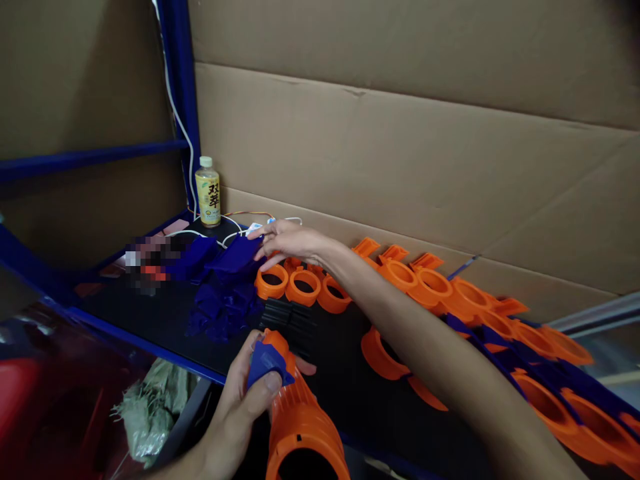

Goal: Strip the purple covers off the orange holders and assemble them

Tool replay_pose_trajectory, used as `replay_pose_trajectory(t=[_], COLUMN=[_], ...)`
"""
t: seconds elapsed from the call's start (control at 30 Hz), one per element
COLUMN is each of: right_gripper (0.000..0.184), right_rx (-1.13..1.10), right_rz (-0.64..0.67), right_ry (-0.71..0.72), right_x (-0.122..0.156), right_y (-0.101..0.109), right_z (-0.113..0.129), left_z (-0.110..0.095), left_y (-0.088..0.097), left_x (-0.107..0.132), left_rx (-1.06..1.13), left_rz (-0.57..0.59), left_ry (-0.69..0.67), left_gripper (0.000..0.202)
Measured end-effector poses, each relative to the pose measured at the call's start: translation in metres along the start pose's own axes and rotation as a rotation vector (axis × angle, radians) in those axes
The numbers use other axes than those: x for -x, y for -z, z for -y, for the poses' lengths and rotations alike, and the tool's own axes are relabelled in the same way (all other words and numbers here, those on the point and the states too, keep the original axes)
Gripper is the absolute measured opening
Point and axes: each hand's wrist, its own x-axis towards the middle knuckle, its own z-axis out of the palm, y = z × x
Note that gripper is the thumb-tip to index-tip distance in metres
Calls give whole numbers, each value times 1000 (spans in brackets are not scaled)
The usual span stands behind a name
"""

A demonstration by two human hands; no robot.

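My left hand (243,407) is wrapped round an orange plastic part (305,427) with a round open end facing me. A small blue plastic piece (270,365) sits at its upper end, under my left thumb. My right hand (290,241) reaches across to the far side of the bench, fingers apart and stretched out. Its fingertips are at the right end of a blue trough-shaped piece (237,257); whether they touch it I cannot tell. In front of that piece lies a heap of small blue pieces (223,310).
Black ribbed pieces (290,320) lie mid-bench. Orange ring-shaped parts (303,285) stand beside them, and several more orange parts (470,293) fill the right side. A drink bottle (208,193) and white cables (187,140) are at the back left corner, before a cardboard wall (400,153).
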Motion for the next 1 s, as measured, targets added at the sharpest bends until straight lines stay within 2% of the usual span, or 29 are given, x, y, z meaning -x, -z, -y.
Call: replay_pose_trajectory(t=[0.07, 0.13, 0.2, 0.3, 0.57, 0.8, 1.0], right_gripper=[36, 26, 16, 8, 8, 9, 35], right_rx=[73, 214, 354, 450, 626, 738, 769], right_rz=[-30, -96, -146, -149, -126, -138, -136], right_ry=[66, 119, 133, 120, 153, 157, 133], right_x=[-6, -12, -18, -26, -46, -44, -39], right_y=[2, 4, 6, 13, 23, 18, 15], right_z=[-2, -5, -9, -16, -32, -31, -32], left_z=[0, 0, 2, 3, -3, 1, 0], left_y=[-1, -1, -1, 0, -3, -1, -2], left_x=[0, 0, -1, -1, -4, -3, -6], left_rx=[11, 27, 27, 13, 2, -3, 5], left_rz=[7, 6, 4, 2, 54, -14, -32], left_ry=[11, 28, 38, 49, 71, 92, 115], left_gripper=[34, 34, 35, 37, 38, 37, 37])
